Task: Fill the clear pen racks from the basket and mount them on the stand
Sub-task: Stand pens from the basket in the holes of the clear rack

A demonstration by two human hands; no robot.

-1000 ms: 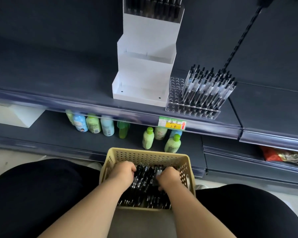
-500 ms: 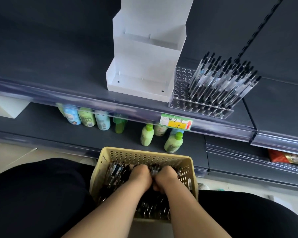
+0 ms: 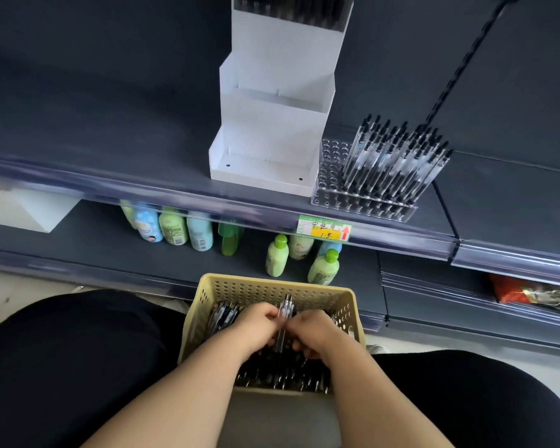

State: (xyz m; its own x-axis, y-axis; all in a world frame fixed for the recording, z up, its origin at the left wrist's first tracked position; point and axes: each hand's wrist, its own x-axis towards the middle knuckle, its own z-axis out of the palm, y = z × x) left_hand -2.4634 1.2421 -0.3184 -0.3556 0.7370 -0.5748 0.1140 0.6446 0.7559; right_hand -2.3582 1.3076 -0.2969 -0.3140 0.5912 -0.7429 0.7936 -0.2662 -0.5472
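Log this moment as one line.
phase: gathering pens from basket | left hand: grips pens | right hand: grips pens | rack: part filled, on shelf

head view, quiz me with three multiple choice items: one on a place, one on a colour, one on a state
1. Where does the clear plastic pen rack stand?
A. on the floor
B. on the dark shelf, right of the white stepped stand
C. on the person's lap

2. What colour is the perforated plastic basket?
A. red
B. beige
C. blue

3. What are the left hand and right hand doing?
A. both lie flat on the shelf
B. both hang empty
C. both have fingers curled round a bundle of clear pens

Key: 1 B, the rack sits on the shelf beside the stand's right side. 2 B, its walls are pale beige-yellow. 3 C, the pens stick up between the two hands over the basket.
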